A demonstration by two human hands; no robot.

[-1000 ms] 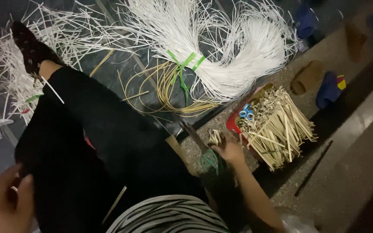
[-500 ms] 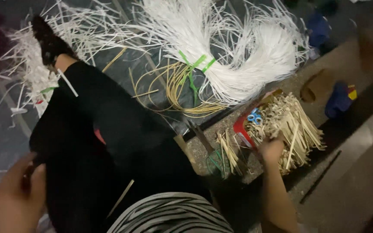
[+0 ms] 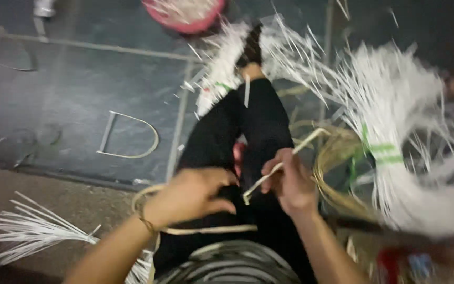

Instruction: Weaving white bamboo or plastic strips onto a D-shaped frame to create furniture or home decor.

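My right hand [image 3: 289,181] has come back from the pile of short cut sticks at my side and now sits over my lap, and my view has swung left with it, so the pink basin [image 3: 185,13] at the top of the floor shows. The left hand [image 3: 193,194], which was low at my hip, has risen to meet the right one.

The right hand pinches a pale flat strip [image 3: 282,165] between thumb and fingertips. The strip runs from just below that hand up and to the right, across my black trouser leg [image 3: 261,121], ending near the coil of tan cane [image 3: 337,158]. My left hand is curled, fingers bent inward close to the strip's lower end — I cannot tell whether it touches the strip or only hovers beside it. A thin bracelet sits at that wrist.

The strip looks light and springy — stiff enough to hold a straight line in the air, thin enough to bend without cracking if I ease it. Its edges may be sharp, so I judge the flat faces near the lower end the best place to grip.

A big bundle of white strips [image 3: 405,131] tied with green tape [image 3: 382,152] lies to my right; another white bunch [image 3: 38,231] fans out on the floor at my left, near a bent loop [image 3: 127,137].
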